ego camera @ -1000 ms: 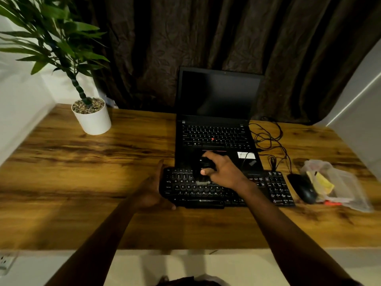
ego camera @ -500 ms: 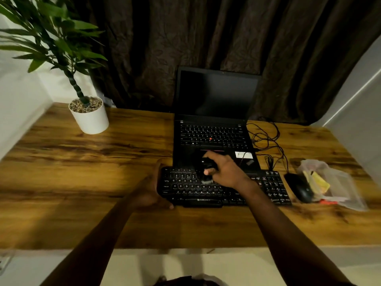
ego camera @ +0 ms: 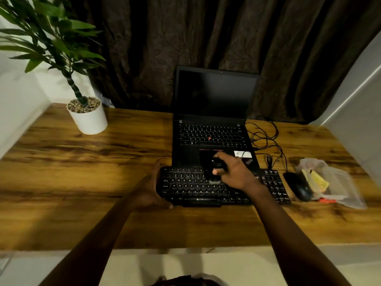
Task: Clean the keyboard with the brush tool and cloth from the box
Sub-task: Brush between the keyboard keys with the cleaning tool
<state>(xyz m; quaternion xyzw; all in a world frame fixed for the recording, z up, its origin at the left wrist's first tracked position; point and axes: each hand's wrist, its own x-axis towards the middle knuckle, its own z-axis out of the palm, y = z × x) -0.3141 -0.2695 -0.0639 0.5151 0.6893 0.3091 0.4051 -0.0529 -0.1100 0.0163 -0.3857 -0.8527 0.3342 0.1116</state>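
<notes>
Nearest the person, the left hand cups the left end of the black keyboard, its thumb hooked on the front edge and its fingers reaching up along the side, steadying it on the wooden desk. Over the middle of the keys, the right hand has its fingers and thumb clamped on a small dark brush, with the pale bristles down on the letter rows. Compared with a second ago the brush has slid only a little to the right along the keys, while the left hand's hold looks unchanged; this suggests the brushing is mid-stroke, with the number pad still to sweep and the wiping not begun. To the right lie a mouse and a clear plastic box holding something yellow, perhaps the cloth, though that is too blurred to tell. Beyond stand an open laptop, tangled cables and a potted plant.
</notes>
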